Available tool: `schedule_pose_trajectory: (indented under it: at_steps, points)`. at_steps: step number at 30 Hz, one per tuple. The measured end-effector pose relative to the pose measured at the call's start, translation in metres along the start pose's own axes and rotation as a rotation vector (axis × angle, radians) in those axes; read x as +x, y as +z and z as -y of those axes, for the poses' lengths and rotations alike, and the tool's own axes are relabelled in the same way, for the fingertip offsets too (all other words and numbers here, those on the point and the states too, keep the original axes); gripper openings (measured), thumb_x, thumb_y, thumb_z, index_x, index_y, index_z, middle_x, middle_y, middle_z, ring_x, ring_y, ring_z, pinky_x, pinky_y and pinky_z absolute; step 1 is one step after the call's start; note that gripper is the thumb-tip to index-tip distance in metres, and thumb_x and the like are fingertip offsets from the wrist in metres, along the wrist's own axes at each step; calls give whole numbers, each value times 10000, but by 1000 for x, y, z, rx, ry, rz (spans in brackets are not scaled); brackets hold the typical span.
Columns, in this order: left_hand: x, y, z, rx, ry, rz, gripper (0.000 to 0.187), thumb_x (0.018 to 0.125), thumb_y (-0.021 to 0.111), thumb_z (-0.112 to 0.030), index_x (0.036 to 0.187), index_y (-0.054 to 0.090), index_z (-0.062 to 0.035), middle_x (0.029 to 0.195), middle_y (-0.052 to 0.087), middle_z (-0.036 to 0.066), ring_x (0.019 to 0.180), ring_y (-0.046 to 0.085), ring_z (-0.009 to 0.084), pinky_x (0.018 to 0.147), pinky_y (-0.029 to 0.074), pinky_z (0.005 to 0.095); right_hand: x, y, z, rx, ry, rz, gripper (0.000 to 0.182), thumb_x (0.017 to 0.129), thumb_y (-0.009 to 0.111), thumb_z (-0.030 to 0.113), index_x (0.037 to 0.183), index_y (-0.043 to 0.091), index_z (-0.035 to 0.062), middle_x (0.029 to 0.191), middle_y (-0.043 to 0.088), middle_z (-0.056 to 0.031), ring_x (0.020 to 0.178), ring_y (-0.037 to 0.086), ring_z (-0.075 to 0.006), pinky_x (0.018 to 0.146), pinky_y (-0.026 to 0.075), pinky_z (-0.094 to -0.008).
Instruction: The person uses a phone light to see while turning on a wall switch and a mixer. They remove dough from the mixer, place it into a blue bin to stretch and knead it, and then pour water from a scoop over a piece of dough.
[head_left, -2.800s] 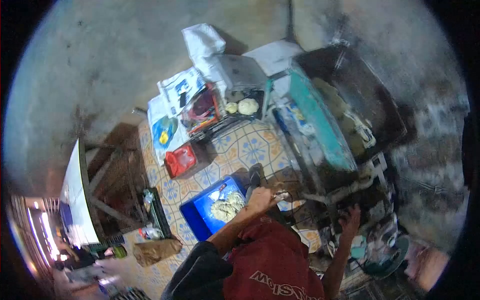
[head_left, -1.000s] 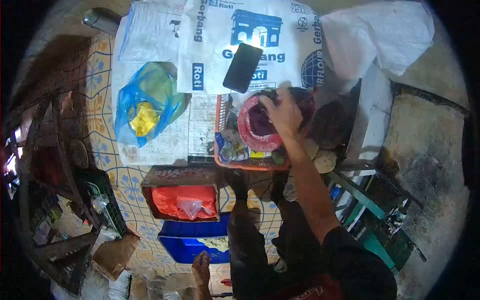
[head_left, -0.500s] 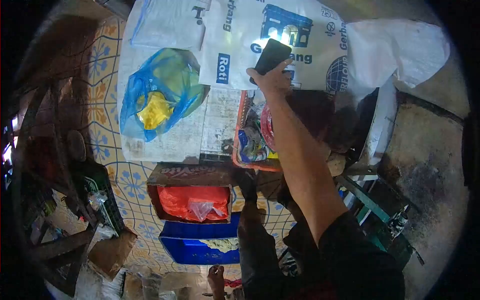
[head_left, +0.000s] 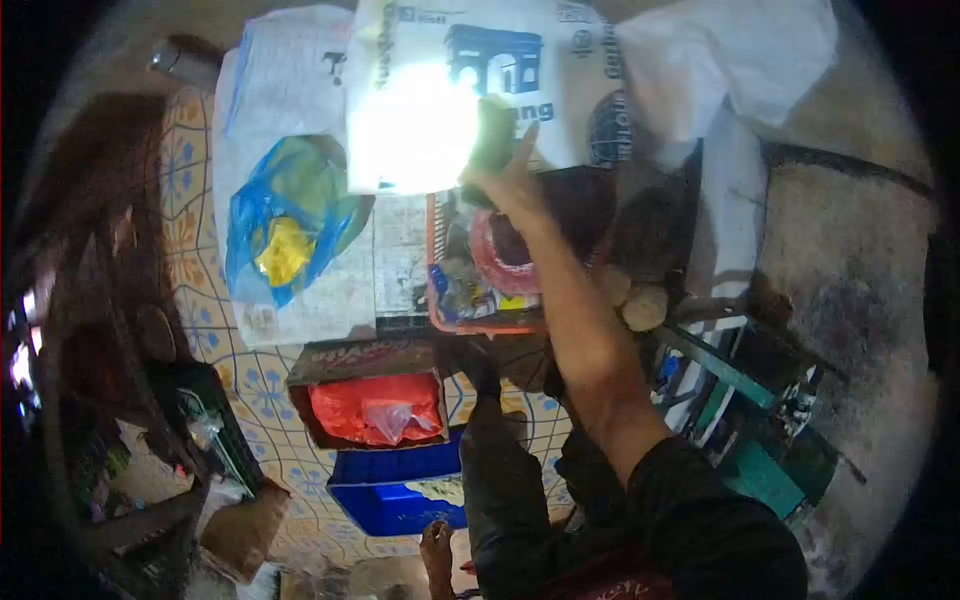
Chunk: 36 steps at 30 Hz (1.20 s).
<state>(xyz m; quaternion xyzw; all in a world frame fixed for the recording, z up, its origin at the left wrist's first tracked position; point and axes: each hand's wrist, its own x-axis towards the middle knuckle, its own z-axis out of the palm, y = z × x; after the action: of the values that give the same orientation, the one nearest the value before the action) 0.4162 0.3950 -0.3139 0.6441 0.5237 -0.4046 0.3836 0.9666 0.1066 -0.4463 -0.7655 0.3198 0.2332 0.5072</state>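
Note:
My right hand point(head_left: 510, 185) grips a dark smartphone point(head_left: 490, 135), tilted up on its edge over a white printed flour sack point(head_left: 575, 130). Its lamp is lit and throws a glaring white spot onto the sack's lower left. Low in the picture hangs my left hand point(head_left: 436, 545), near a blue plastic bin point(head_left: 390, 515). Its fingers are curled together, and whatever they hold is too small to make out. Left of the phone lies a blue plastic bag point(head_left: 335, 215) with a yellow packet point(head_left: 285, 252) in it.
An orange basket point(head_left: 432, 285) of mixed packets sits below the sack. Nearer stands a cardboard box point(head_left: 365, 357) lined with a red bag point(head_left: 370, 405). A green metal frame point(head_left: 725, 365) is at right, a dark crate point(head_left: 190, 400) at left. Patterned tiles point(head_left: 190, 235) cover the floor.
My right hand has moved left and slightly down with the phone, which has turned from lying flatter to tilted. Its light now glares on the sack. The whole view has shifted a little.

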Motion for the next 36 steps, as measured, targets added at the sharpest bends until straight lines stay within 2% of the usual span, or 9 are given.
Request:
schedule_pose_trajectory:
  at_steps: [5, 12, 13, 16, 19, 21, 27, 31, 36]
  points:
    - [-11, -30, -42, 112, 103, 109, 259, 892, 584, -214, 1021, 609, 9, 878, 638, 101, 807, 603, 179, 705, 476, 326, -129, -60, -24, 355, -17, 29, 1305, 585, 783, 237, 1463, -169, 81, 1345, 371, -316, 1144, 509, -390, 992, 404, -408]
    - [-52, -67, -147, 220, 331, 179, 309, 886, 586, -282, 1089, 582, -49, 927, 603, 72, 868, 612, 183, 605, 495, 296, -384, -194, -95, 92, -284, -253, 1173, 615, 793, 329, 1474, 53, 31, 1321, 428, -277, 1142, 510, -417, 933, 424, -455]
    - [-3, -98, -130, 285, 332, 251, 496, 897, 613, -309, 1310, 461, -82, 1219, 574, 121, 1184, 523, 289, 838, 498, 415, -422, -209, -97, 54, -150, -178, 1170, 618, 788, 328, 1472, 49, 23, 1309, 436, -280, 1136, 516, -412, 932, 428, -445]
    - [80, -107, -152, 532, 854, 363, 397, 906, 609, -293, 1194, 542, -28, 1109, 589, 117, 903, 590, 246, 770, 505, 393, -544, -260, -143, 183, 6, -150, 1153, 646, 764, 320, 1472, 20, 17, 1273, 460, -284, 1113, 540, -389, 918, 444, -420]
    - [9, -58, -202, 438, 798, 601, 380, 924, 583, -306, 1193, 539, -41, 1091, 594, 89, 852, 595, 234, 669, 496, 339, -656, -306, -183, 204, 157, -138, 1157, 661, 756, 317, 1478, -13, 38, 1300, 438, -294, 1105, 545, -391, 914, 446, -430]
    - [-55, -8, -224, 457, 425, 396, 320, 929, 578, -263, 1180, 561, -66, 1068, 623, 59, 904, 625, 198, 628, 465, 293, -745, -338, -188, 311, 226, -280, 1175, 667, 764, 351, 1478, -27, 43, 1316, 426, -301, 1117, 540, -402, 917, 448, -440]
    - [-193, 146, -152, 1181, 886, 386, 255, 863, 608, -269, 977, 634, -42, 896, 630, 65, 810, 622, 163, 577, 491, 281, -929, -321, -369, 519, 252, -627, 1240, 652, 793, 454, 1475, -39, 44, 1273, 481, -305, 1139, 528, -434, 922, 461, -437]
    - [-122, 202, -112, 1429, 1169, 486, 303, 845, 642, -300, 996, 663, -39, 886, 680, 67, 750, 649, 154, 609, 527, 313, -1021, -312, -449, 708, 475, -731, 1310, 614, 822, 468, 1471, -75, 47, 1227, 526, -298, 1057, 570, -457, 897, 479, -439]
    - [-243, 285, -22, 1244, 716, 502, 256, 920, 565, -249, 1007, 630, -16, 878, 666, 69, 775, 652, 187, 655, 544, 305, -1098, -312, -505, 896, 581, -1035, 1355, 575, 875, 308, 1460, -120, 58, 1202, 549, -261, 1057, 599, -378, 879, 514, -423]
